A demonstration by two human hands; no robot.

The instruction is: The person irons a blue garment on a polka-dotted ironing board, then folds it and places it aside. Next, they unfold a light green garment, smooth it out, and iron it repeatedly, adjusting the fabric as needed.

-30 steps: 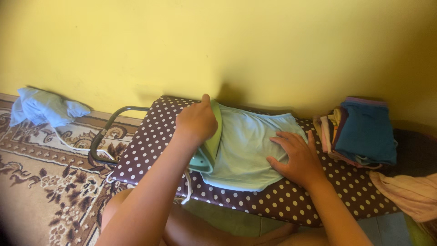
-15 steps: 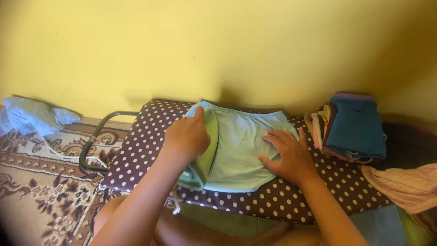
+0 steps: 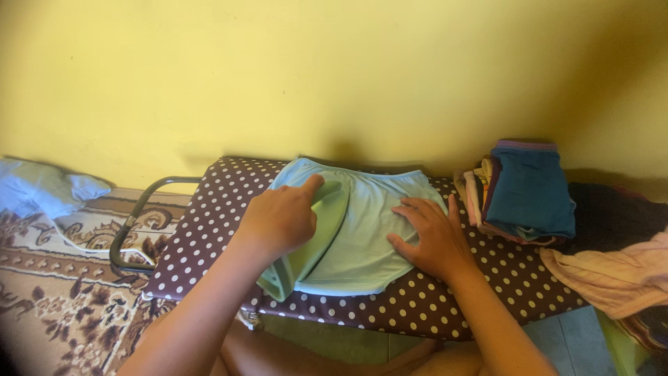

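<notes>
Mint-green garment (image 3: 362, 233) lies mid-fold on the polka-dot ironing board (image 3: 209, 230); your left hand (image 3: 282, 219) pinches its folded edge, right hand (image 3: 431, 237) presses flat, fingers spread; next, likely smoothing the crease.

1. Your garment (image 3: 362, 230) lies on the ironing board (image 3: 209, 237), between your hands.
2. The folded stack (image 3: 522, 188) sits to its right.
3. A rug (image 3: 49, 292) lies left of the board.
</notes>
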